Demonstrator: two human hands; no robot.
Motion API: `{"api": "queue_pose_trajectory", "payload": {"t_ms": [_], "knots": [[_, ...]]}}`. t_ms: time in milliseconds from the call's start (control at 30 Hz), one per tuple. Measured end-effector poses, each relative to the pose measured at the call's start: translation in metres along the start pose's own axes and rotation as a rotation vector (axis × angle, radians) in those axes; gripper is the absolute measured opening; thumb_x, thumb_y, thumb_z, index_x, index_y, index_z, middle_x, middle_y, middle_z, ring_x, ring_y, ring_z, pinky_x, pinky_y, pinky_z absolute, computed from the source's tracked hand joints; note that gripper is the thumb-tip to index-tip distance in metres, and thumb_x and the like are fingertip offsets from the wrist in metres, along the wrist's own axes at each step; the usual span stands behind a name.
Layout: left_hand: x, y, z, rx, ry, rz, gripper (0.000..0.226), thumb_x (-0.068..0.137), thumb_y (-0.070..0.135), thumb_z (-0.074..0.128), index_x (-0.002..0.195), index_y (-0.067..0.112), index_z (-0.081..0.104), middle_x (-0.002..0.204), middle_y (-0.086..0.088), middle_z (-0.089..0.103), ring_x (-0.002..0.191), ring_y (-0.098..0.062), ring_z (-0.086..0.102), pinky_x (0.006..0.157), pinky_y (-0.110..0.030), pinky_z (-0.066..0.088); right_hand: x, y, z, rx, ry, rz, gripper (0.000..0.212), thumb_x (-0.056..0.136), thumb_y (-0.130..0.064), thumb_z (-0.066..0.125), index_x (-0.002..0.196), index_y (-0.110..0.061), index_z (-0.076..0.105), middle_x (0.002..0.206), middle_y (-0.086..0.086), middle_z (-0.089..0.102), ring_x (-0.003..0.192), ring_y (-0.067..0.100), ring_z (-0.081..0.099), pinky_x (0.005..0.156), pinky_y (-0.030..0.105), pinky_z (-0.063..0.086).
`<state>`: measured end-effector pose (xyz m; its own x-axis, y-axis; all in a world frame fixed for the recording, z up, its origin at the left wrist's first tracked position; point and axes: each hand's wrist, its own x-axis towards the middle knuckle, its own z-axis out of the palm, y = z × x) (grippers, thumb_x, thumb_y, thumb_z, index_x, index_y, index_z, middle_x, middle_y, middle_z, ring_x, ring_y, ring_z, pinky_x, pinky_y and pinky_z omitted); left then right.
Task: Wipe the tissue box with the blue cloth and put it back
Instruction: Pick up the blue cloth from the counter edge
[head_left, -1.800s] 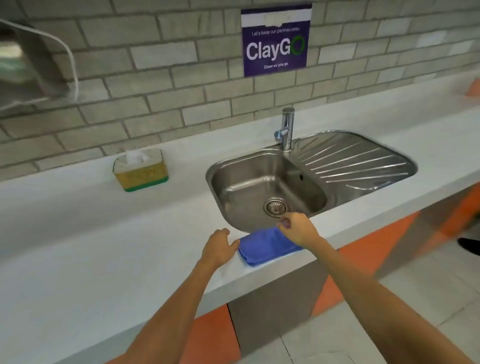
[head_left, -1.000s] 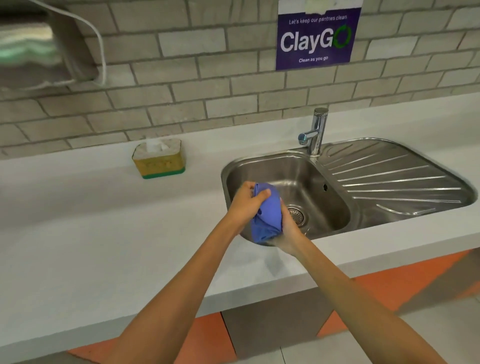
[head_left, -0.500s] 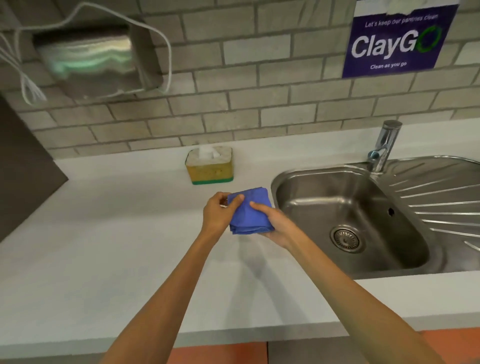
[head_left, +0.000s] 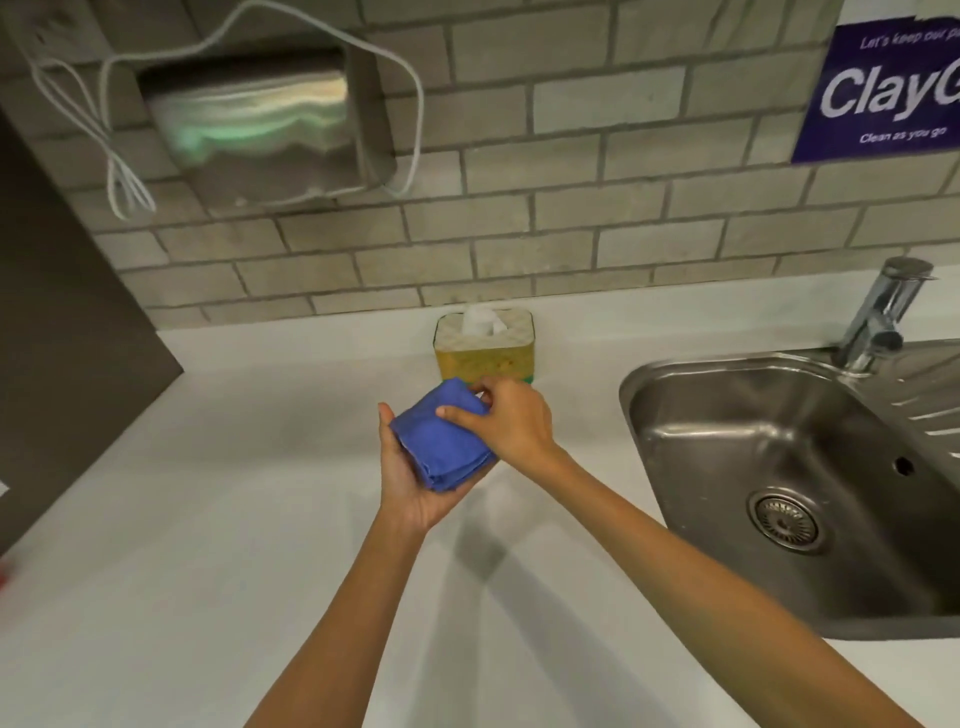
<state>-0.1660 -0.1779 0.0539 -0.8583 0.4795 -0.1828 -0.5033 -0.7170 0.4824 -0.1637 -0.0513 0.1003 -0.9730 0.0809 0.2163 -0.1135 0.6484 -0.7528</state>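
blue cloth (head_left: 441, 441) folded, cradled in left hand (head_left: 410, 483)

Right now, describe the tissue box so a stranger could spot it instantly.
Start at the steel sink and move left along the white counter to the brick wall. The tissue box stands against it, just beyond both hands. It is the only box there: yellow sides, green base, white tissue poking out.

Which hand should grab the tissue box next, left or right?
Probably the right hand: its fingers are already at the front of the tissue box, while the left hand cradles the blue cloth underneath.
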Motion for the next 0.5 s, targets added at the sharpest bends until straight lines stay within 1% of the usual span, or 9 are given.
{"api": "queue_pose_trajectory", "payload": {"t_ms": [67,100,167,233,300,333,400,433,500], "knots": [[0.005,0.009,-0.001,0.045,0.012,-0.005,0.089,0.073,0.077,0.04,0.121,0.005,0.06,0.116,-0.025,0.068,0.103,-0.038,0.068,0.084,-0.051,0.057,0.014,0.003,0.003,-0.151,0.045,-0.012,0.051,0.07,-0.059,0.066,0.098,-0.017,0.07,0.09,0.003,0.07,0.081,0.021,0.064,0.06,0.026,0.038],[0.008,0.012,-0.001,0.055,0.016,-0.015,0.086,0.072,0.075,0.044,0.118,0.004,0.063,0.114,-0.026,0.068,0.101,-0.04,0.069,0.082,-0.051,0.057,0.022,0.006,0.005,-0.165,0.045,-0.006,0.054,0.069,-0.06,0.066,0.103,-0.018,0.07,0.096,0.004,0.071,0.087,0.022,0.065,0.062,0.026,0.039],[0.014,0.015,-0.003,0.082,0.042,-0.043,0.073,0.071,0.061,0.055,0.115,0.004,0.065,0.11,-0.025,0.07,0.097,-0.041,0.07,0.078,-0.053,0.058,0.035,0.016,0.007,-0.111,0.024,0.043,0.053,0.07,-0.06,0.066,0.103,-0.018,0.07,0.099,0.004,0.071,0.091,0.021,0.065,0.065,0.026,0.042],[0.024,0.02,-0.01,0.156,0.154,-0.076,0.057,0.08,0.043,0.059,0.124,0.006,0.059,0.11,-0.022,0.07,0.094,-0.039,0.069,0.069,-0.052,0.06,0.05,0.033,0.008,0.0,0.028,0.139,0.047,0.076,-0.055,0.062,0.099,-0.015,0.071,0.101,0.005,0.072,0.094,0.023,0.065,0.072,0.029,0.047],[0.036,0.03,-0.022,0.217,0.318,-0.087,0.045,0.092,0.032,0.051,0.129,0.007,0.051,0.118,-0.02,0.062,0.093,-0.037,0.063,0.066,-0.051,0.06,0.068,0.055,0.007,0.086,0.065,0.253,0.043,0.085,-0.047,0.056,0.101,-0.009,0.069,0.106,0.012,0.071,0.101,0.03,0.064,0.08,0.032,0.047],[0.043,0.036,-0.028,0.239,0.384,-0.082,0.04,0.095,0.031,0.046,0.128,0.008,0.05,0.121,-0.02,0.057,0.091,-0.035,0.061,0.071,-0.052,0.058,0.077,0.066,0.005,0.123,0.083,0.311,0.043,0.088,-0.044,0.052,0.104,-0.007,0.067,0.11,0.015,0.07,0.104,0.032,0.062,0.081,0.031,0.045],[0.058,0.051,-0.036,0.271,0.471,-0.053,0.027,0.098,0.03,0.038,0.113,0.014,0.053,0.112,-0.021,0.056,0.086,-0.032,0.057,0.077,-0.05,0.053,0.095,0.087,0.003,0.194,0.117,0.406,0.045,0.092,-0.041,0.047,0.113,-0.005,0.062,0.118,0.017,0.066,0.109,0.033,0.06,0.081,0.028,0.04],[0.067,0.059,-0.037,0.276,0.502,-0.034,0.021,0.099,0.028,0.035,0.098,0.017,0.052,0.099,-0.02,0.056,0.081,-0.031,0.055,0.076,-0.047,0.053,0.104,0.095,0.002,0.222,0.132,0.432,0.046,0.093,-0.041,0.044,0.118,-0.004,0.059,0.12,0.017,0.065,0.111,0.033,0.058,0.081,0.028,0.038],[0.089,0.075,-0.039,0.335,0.559,0.007,0.026,0.098,0.023,0.033,0.073,0.026,0.031,0.071,-0.012,0.052,0.064,-0.023,0.051,0.066,-0.037,0.049,0.122,0.109,0.002,0.243,0.145,0.456,0.049,0.095,-0.041,0.041,0.126,-0.005,0.052,0.123,0.018,0.063,0.114,0.033,0.057,0.086,0.029,0.039]]}}
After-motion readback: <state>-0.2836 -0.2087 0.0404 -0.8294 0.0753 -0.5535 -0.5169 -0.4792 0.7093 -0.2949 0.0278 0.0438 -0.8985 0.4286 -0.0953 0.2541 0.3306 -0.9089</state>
